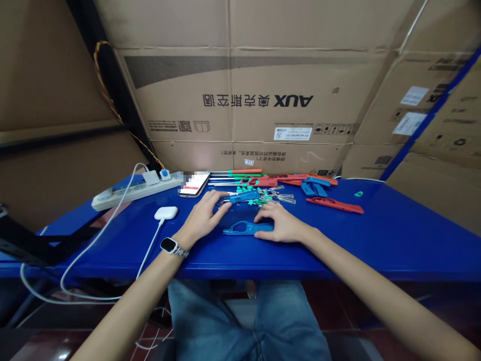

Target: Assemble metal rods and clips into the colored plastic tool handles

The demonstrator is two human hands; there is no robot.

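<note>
On the blue table (376, 235), just before the seated person, a blue handle shell (240, 228) lies flat with its hollow side showing, and nothing is seen fitted into it. Behind it a second blue piece (242, 196) rests at the near edge of a heap of small parts (268, 196), where green caps and short metal bits are mixed. Further back, long metal shafts (221, 179) are laid side by side, and red shells (334, 204) are scattered to the right, one of them well apart from the heap. Judged from this, the work is at an early point: most parts lie loose and unsorted, and no finished piece can be made out for certain. The left hand (203, 216) is stretched forward, palm down, with its fingers curled toward the end of the second blue piece; whether a pinch is closed on it cannot be told. The right hand (280, 223) is laid flat, its fingers spread over the right end of the blue handle shell, which is pressed to the table rather than clasped. A watch (169, 245) is worn on the left wrist. At the left a phone (193, 184), a power strip (128, 193) and a small white case (166, 212) on a cable are seen.
</note>
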